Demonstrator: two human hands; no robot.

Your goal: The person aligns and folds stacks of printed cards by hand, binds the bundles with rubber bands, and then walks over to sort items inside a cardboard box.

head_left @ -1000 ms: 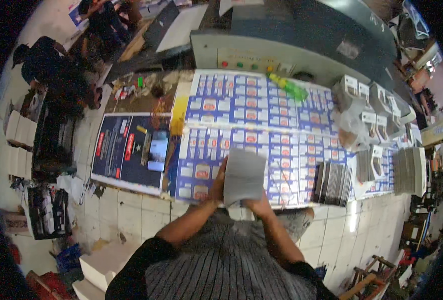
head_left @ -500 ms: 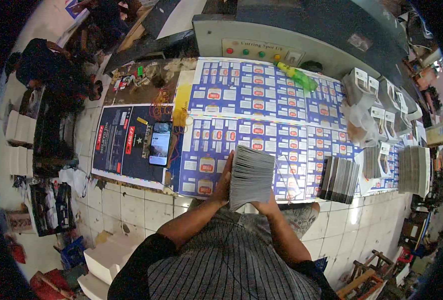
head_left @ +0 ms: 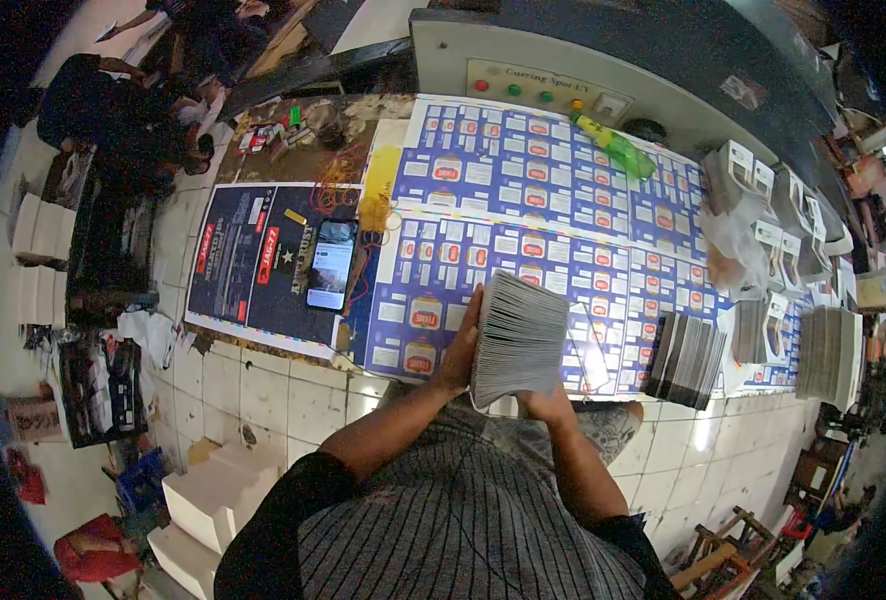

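Note:
Between my two hands is a thick stack of grey cards or folded sheets (head_left: 520, 340), its layered edges facing up, above the near edge of the table. My left hand (head_left: 460, 348) is wrapped along the stack's left side, fingers reaching toward its far end. At its near right corner, my right hand (head_left: 551, 405) grips the stack from below, with most of its fingers hidden. Under and beyond the stack lie printed blue sheets (head_left: 433, 270) with red and white labels. To the right stands a leaning row of similar cards (head_left: 688, 355).
Further right are several wrapped stacks (head_left: 758, 250) and a tall pale stack (head_left: 829, 352). A green bottle (head_left: 618, 150) lies at the back, before a grey machine (head_left: 533, 55). A phone (head_left: 332, 265) rests on a black printed sheet (head_left: 243, 255) at left. Another person (head_left: 83, 100) sits far left.
The view has shifted slightly, so the table appears higher and a little to the right. The stack stays between both hands, its far end tilted slightly differently.

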